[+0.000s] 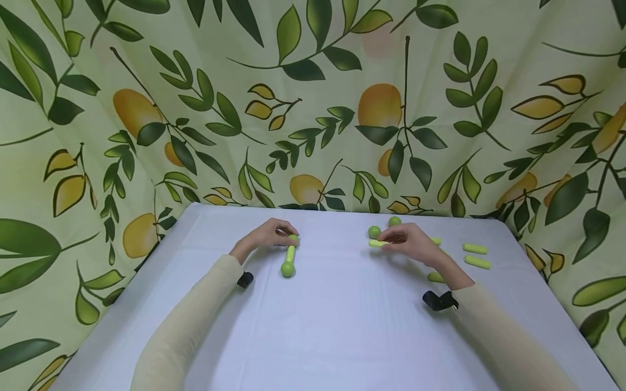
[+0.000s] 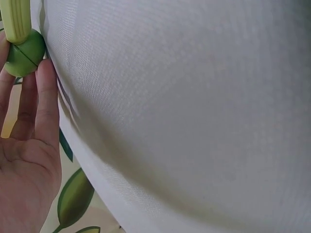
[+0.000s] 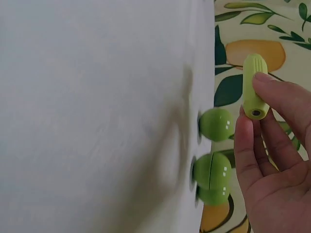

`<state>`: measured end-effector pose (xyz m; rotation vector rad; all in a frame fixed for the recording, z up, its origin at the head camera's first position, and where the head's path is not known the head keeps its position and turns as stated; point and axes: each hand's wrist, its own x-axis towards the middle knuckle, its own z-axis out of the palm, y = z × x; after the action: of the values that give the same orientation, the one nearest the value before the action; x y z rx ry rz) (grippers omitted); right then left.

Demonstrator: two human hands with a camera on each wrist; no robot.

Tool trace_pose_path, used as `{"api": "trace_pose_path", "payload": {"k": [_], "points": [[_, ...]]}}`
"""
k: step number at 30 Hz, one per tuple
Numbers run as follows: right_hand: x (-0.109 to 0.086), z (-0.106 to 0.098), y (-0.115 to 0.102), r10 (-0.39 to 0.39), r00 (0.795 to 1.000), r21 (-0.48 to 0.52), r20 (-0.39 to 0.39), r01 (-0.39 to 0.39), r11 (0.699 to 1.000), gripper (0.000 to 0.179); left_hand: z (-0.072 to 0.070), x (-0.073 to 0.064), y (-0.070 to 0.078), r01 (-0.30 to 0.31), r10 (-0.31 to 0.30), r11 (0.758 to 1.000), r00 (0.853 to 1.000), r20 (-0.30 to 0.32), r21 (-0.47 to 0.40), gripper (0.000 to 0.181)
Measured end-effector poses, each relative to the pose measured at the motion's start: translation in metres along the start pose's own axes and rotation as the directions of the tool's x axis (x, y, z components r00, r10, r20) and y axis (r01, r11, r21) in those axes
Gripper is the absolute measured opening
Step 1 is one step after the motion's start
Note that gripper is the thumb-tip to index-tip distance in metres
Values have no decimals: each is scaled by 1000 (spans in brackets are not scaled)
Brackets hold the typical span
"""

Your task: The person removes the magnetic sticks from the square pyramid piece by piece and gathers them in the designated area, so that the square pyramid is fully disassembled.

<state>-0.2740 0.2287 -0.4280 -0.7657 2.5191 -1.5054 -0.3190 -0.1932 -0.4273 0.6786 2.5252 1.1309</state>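
On the left of the table, my left hand [image 1: 266,233] holds a green ball [image 2: 24,56] between thumb and fingertips. This ball sits at the far end of a pale green ribbed rod [image 1: 290,253], and a second green ball [image 1: 287,269] is at the rod's near end. My right hand [image 1: 411,243] pinches another pale green rod [image 3: 254,87] between thumb and fingers. The rod's end toward the right wrist camera has a small round dark inset. Loose green balls [image 1: 374,232] stand just beyond the right hand; the right wrist view shows several, one with a seam line.
More pale green rods [image 1: 475,248] lie on the right of the white-covered table [image 1: 313,326], some partly hidden behind the right hand and forearm. A leaf-and-fruit patterned curtain [image 1: 323,125] hangs behind the table. A small black device [image 1: 440,300] is on the right wrist.
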Motion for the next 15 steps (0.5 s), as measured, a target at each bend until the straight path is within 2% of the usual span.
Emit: {"api": "trace_pose_path", "payload": {"k": [15], "points": [[-58, -44, 14, 60, 989, -138, -134, -79, 987, 23, 0, 1, -1, 1, -1, 1000, 1000, 5, 11, 27]]}}
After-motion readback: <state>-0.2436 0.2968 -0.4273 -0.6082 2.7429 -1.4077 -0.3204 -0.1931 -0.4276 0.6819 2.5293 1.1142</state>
